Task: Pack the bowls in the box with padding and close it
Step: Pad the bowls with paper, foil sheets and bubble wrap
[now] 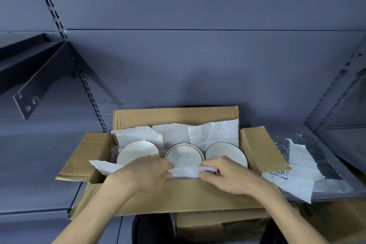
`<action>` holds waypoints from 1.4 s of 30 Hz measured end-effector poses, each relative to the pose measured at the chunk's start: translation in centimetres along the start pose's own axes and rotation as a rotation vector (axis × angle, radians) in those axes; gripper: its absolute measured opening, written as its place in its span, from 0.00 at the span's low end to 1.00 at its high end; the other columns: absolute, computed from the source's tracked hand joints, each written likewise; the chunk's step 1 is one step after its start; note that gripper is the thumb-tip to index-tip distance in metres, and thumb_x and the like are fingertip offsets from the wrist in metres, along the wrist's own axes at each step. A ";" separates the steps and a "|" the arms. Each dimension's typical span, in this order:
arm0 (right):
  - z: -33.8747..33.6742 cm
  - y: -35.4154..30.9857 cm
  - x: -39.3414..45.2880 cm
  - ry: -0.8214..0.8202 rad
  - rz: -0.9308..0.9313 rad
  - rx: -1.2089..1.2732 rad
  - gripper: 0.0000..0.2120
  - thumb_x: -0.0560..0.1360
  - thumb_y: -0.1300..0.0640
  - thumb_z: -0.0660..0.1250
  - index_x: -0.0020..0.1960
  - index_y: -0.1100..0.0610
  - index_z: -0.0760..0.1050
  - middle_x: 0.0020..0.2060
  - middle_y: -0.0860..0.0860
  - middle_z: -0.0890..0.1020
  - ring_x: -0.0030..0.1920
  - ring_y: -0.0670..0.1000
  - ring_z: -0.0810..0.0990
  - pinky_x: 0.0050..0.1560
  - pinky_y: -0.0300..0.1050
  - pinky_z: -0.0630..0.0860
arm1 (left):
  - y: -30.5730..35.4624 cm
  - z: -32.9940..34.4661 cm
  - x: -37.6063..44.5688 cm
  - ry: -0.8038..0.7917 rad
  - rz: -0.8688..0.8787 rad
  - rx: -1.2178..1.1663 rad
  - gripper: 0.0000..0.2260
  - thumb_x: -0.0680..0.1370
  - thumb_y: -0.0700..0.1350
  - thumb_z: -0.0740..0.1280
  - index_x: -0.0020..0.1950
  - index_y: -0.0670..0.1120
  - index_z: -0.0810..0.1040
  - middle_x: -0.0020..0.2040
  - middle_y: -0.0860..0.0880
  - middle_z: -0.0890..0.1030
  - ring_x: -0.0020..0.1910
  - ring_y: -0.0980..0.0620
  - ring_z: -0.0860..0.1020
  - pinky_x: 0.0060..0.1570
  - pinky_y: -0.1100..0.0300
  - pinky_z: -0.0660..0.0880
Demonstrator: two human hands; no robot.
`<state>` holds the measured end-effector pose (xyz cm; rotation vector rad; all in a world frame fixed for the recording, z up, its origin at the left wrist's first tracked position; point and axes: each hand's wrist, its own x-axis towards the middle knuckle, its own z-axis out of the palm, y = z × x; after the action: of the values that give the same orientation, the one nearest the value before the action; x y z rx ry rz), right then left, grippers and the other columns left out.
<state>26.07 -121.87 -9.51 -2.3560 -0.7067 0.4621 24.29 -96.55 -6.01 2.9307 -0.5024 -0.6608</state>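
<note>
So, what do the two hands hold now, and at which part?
Both hands pinch the white foam padding strip along the box's near edge: the left hand near its middle, the right hand towards its right end.

- Box [178, 194]: matt brown corrugated cardboard.
- Bowls [184, 154]: smooth, glossy glazed ceramic.
- Padding [213, 132]: white, crinkled foam sheet.
- Shelf [29, 160]: matt grey painted metal.
</note>
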 end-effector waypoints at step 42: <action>-6.5 15.3 -10.6 0.967 0.632 0.126 0.05 0.80 0.57 0.69 0.51 0.51 0.84 0.47 0.51 0.87 0.50 0.56 0.84 0.54 0.50 0.79 | 15.0 -3.9 10.7 0.500 0.542 -0.402 0.17 0.84 0.57 0.58 0.48 0.50 0.80 0.41 0.57 0.81 0.43 0.58 0.77 0.48 0.52 0.77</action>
<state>26.38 -141.26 -13.16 -2.2624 0.5008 -0.3868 30.62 -114.18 -4.32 2.2972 -0.9150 0.0410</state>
